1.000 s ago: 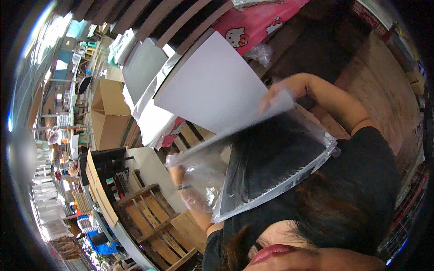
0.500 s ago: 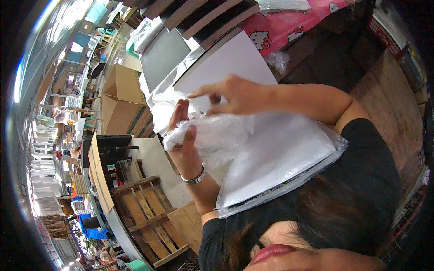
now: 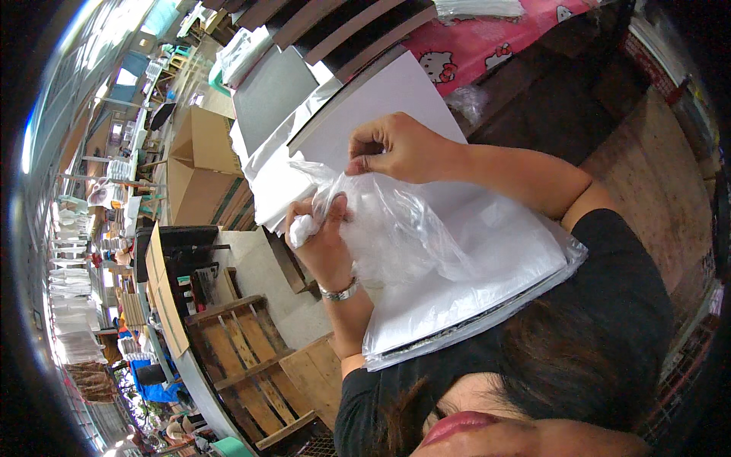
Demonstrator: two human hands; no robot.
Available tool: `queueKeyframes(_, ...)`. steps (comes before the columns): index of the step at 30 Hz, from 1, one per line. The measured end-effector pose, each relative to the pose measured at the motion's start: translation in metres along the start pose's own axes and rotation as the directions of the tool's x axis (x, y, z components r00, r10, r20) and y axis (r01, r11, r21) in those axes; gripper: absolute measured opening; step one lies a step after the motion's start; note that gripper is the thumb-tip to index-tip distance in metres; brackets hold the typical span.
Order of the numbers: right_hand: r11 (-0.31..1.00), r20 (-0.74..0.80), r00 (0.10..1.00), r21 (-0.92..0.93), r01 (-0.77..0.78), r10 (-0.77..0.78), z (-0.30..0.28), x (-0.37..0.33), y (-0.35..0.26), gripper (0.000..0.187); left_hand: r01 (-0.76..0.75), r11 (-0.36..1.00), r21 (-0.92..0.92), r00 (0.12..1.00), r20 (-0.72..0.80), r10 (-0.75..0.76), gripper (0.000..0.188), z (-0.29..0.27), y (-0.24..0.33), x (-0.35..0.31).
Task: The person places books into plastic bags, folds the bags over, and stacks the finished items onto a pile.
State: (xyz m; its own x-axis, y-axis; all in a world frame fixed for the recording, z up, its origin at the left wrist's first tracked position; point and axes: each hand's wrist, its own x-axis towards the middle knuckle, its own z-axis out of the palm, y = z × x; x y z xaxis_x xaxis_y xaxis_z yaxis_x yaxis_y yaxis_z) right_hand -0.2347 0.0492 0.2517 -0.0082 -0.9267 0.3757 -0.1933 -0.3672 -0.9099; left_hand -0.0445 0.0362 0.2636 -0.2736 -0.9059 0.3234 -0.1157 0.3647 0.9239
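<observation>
A flat white panel in a clear plastic bag (image 3: 472, 259) leans against my chest, its dark-edged side nearest my body. My right hand (image 3: 407, 148) is closed in a pinch on the loose upper edge of the bag. Below and to its left, my left hand (image 3: 324, 240), with a metal watch (image 3: 339, 291) on the wrist, is closed round the bag's gathered end. A bunched white wad (image 3: 304, 228) pokes out between its fingers; I cannot tell if it is part of the bag. The thin plastic stretches between both hands.
Beyond my hands lies a large white panel (image 3: 365, 114), with a grey panel (image 3: 274, 91) beside it. Dark-topped boards (image 3: 358, 30) are stacked at the back, near a pink patterned cloth (image 3: 472, 46). Left are a cardboard box (image 3: 202, 167) and a wooden pallet (image 3: 244, 350).
My right hand has drawn back and closed on the bag's edge, pulling the plastic up and taut. My left hand has curled its fingers, and the crumpled plastic has spread out.
</observation>
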Motion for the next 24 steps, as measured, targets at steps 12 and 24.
queueKeyframes(12, 0.789, 0.753, 0.655, 0.368, -0.492, 0.057, 0.008, -0.044, -0.013, 0.015, 0.304, 0.775, -0.555, 0.934, 0.335, -0.126, 0.036, -0.050, -0.030, -0.015)
queueKeyframes(24, 0.937, 0.741, 0.671, 0.251, -0.241, -0.026, -0.066, -0.066, 0.023, 0.017, 0.646, 0.537, -0.542, 0.675, 0.734, -0.072, 0.039, -0.104, -0.026, -0.036)
